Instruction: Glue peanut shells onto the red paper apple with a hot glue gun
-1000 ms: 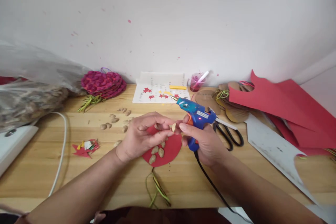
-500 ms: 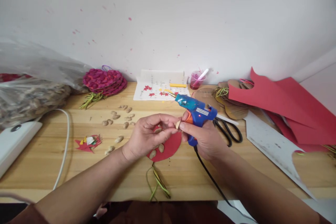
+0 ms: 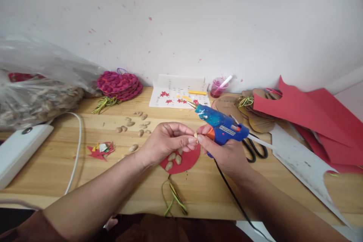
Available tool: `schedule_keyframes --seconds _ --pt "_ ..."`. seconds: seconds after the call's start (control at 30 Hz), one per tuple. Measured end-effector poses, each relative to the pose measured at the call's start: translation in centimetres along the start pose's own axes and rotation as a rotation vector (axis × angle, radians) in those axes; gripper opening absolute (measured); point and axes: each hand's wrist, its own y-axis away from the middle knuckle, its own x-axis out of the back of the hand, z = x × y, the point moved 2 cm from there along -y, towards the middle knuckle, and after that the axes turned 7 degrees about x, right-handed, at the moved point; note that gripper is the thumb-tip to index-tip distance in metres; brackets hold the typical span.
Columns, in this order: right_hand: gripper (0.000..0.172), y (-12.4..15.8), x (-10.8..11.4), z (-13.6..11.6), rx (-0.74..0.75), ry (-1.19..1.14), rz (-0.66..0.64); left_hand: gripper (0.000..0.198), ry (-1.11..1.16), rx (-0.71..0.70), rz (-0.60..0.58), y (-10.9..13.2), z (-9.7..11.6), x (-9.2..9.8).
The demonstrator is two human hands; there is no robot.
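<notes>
A small peanut piece is pinched between the fingertips of my left hand, where both hands meet. My right hand wraps round a blue glue gun, its thumb and forefinger also at the peanut piece. The gun's metal tip points up and left, and a white glue stick sticks out of its back. Below my hands lies a red paper circle with several peanuts on it, partly hidden by my left hand. Green cords hang from its lower edge.
Loose peanuts lie left of the circle, near red paper scraps. Behind are a white sheet, a paint cup and pink-purple discs. Black-handled scissors and red card are right; a peanut bag is left.
The view has shifted slightly. My fingertips have come together round the peanut piece, and the glue gun has turned a little in my right hand. More peanuts on the circle show.
</notes>
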Motion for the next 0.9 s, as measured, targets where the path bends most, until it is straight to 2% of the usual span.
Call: schedule_keyframes --seconds 0.13,0.3,0.43,0.53,0.7,0.9 --pt "0.019 0.1 0.0 0.1 -0.027 0.024 0.038 0.031 0.016 -0.021 0.012 0.1 0.1 -0.2" --pt "0.02 0.1 0.0 0.1 0.018 0.086 0.019 0.027 0.053 -0.063 0.024 0.4 0.4 -0.9" --pt "0.023 0.6 -0.3 0.0 -0.012 0.106 0.084 0.026 0.109 -0.062 0.009 0.4 0.3 -1.2" --pt "0.024 0.8 -0.3 0.2 -0.019 0.086 0.117 0.027 0.099 -0.046 0.024 0.3 0.0 -1.1" --pt "0.017 0.5 -0.3 0.8 0.053 0.081 0.082 0.032 0.088 0.034 0.092 0.4 -0.5 -0.8" --pt "0.015 0.3 -0.5 0.7 0.098 0.032 0.071 0.039 0.034 0.059 0.09 0.6 -0.4 -0.8"
